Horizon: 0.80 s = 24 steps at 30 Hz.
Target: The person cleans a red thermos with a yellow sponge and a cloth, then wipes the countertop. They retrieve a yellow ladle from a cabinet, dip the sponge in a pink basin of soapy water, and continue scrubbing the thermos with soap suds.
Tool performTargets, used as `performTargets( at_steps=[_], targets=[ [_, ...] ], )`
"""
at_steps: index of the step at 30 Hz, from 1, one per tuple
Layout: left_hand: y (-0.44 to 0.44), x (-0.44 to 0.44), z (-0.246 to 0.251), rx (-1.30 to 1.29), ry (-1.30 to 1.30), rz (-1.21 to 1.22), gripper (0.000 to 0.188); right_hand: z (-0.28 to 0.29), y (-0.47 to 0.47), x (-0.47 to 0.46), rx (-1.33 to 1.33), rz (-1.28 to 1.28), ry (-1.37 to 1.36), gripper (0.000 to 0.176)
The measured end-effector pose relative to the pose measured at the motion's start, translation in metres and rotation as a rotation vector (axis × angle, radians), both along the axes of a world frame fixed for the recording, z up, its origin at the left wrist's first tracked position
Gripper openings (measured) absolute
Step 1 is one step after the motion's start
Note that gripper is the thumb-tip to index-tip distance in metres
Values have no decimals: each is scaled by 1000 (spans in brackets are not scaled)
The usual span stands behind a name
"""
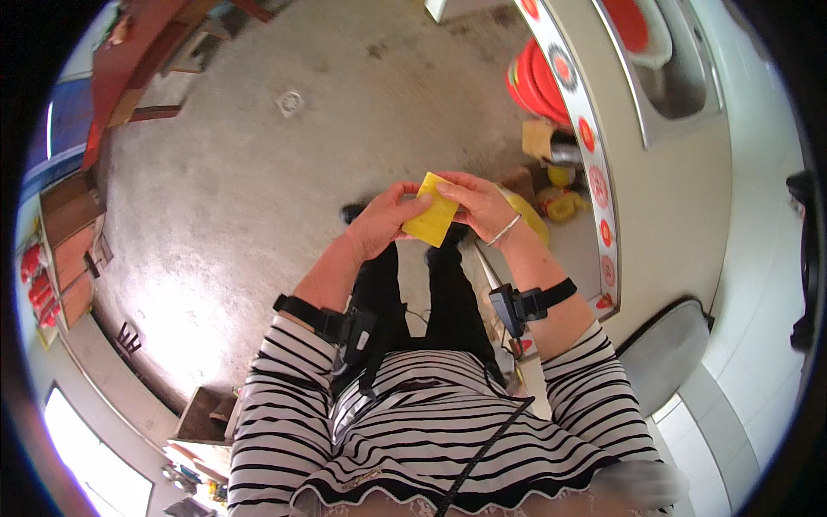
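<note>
A thin, flat yellow rectangle [431, 221] is held out in front of my body, over the floor and above my feet. Its material is not plain; it could be a cloth or a sponge sheet. My left hand [382, 218] grips its left edge, thumb lying on the upper face. From the other side my right hand [486, 208] pinches the upper right part, its thumb also on top. The fingers behind the sheet are partly hidden. A bracelet circles my right wrist, and each forearm bears a strapped black device.
To the right runs a counter [678, 213] with a steel sink [685, 97] set in it. Below its patterned edge stand red plastic tubs [536, 84] and a yellow jug [562, 205]. A drain [289, 103] sits in the concrete floor [245, 168]. Wooden furniture [71, 226] lines the left.
</note>
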<state>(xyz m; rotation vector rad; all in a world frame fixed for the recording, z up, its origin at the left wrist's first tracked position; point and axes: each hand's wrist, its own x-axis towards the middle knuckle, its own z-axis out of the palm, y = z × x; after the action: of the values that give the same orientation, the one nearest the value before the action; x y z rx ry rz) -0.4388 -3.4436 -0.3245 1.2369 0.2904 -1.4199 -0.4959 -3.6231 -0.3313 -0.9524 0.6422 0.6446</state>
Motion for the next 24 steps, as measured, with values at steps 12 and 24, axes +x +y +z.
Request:
performTargets(
  at_steps=[12,24],
  targets=[
    [240,80,143,129,-475,771,65,152,273,176,-112,150,-242,42],
    [433,178,152,144,-625,1531,40,156,503,354,350,554,-248,30]
  ],
)
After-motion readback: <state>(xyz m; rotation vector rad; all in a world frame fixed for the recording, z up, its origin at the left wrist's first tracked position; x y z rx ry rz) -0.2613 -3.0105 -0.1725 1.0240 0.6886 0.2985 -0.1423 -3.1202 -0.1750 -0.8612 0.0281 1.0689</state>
